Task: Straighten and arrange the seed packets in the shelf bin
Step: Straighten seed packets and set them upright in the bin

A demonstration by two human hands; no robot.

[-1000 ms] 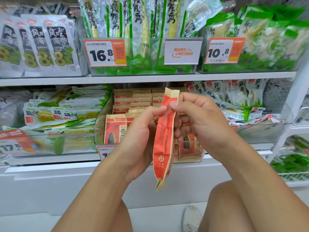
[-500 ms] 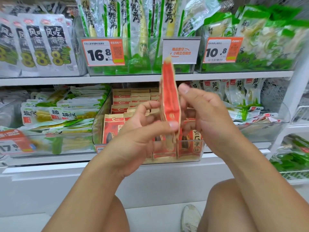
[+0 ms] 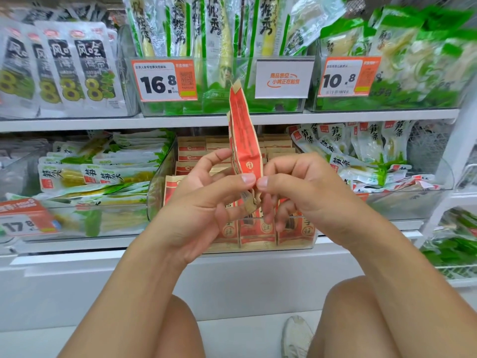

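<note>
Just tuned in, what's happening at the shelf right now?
A person crouched at the shelf holds one red seed packet upright, edge-on to the camera. The left hand and right hand both pinch its lower end, thumbs nearly meeting. It is out of the clear bin behind the hands, where the other packets stand in rows, so this one is not yet placed.

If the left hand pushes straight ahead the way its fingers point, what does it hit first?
Likely the packet that the left hand already pinches with the right hand. Past that, probably the packets standing in the bin, though depth is hard to judge.
</note>
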